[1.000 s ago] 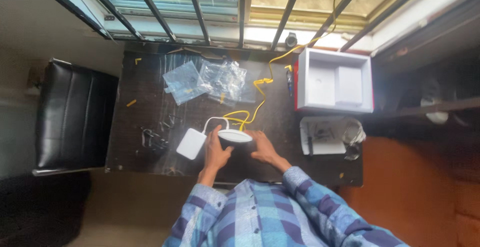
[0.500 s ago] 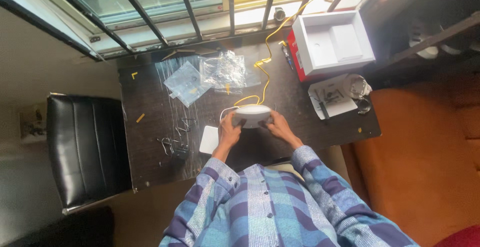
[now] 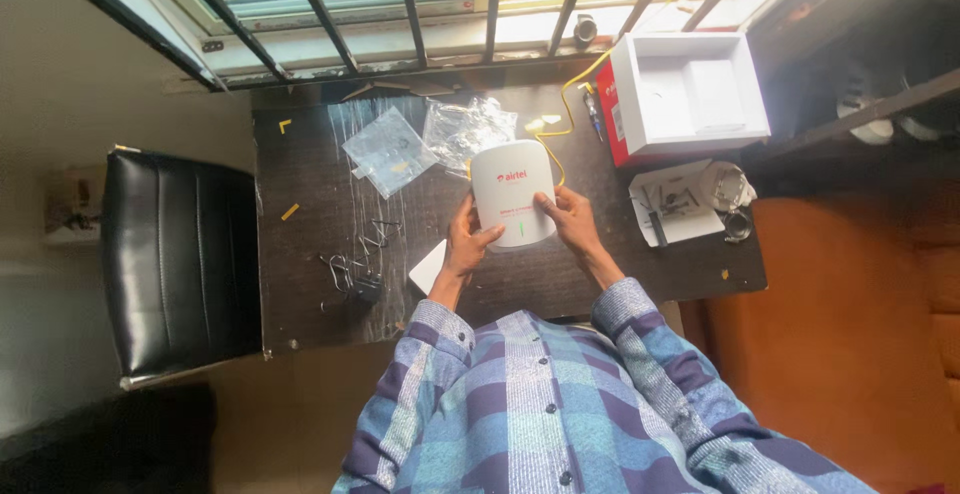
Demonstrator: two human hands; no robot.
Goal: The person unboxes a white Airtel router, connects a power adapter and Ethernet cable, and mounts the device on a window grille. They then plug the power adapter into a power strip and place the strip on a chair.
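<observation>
An open white box (image 3: pixel 690 94) with a red side wall sits at the far right corner of the dark surface (image 3: pixel 310 254), its white moulded tray showing inside. Just in front of it, toward the right edge, lies a white printed leaflet (image 3: pixel 675 204) with a crumpled clear wrapper (image 3: pixel 728 186) beside it. Along the far edge, left of centre, two clear plastic bags (image 3: pixel 430 139) lie flat and crinkled, shiny against the dark wood grain.

The person holds a white router (image 3: pixel 513 194) above the middle of the surface, its smooth, rounded rectangular face turned up, with a small red mark near the far end and a small green mark near the close end. The left hand (image 3: pixel 467 237) grips its near left side, fingers curled behind it and thumb laid across the front. The right hand (image 3: pixel 567 216) clasps the near right side the same way, thumb on the face. A thin yellow cable (image 3: pixel 566 114) runs from behind the router toward the window bars.

Under the left wrist a flat white square piece (image 3: pixel 430 266) rests near the front edge, possibly an adapter. Left of it lie some dark wire ties (image 3: pixel 350 279), and a black padded chair (image 3: pixel 180 264) stands against the left edge.
</observation>
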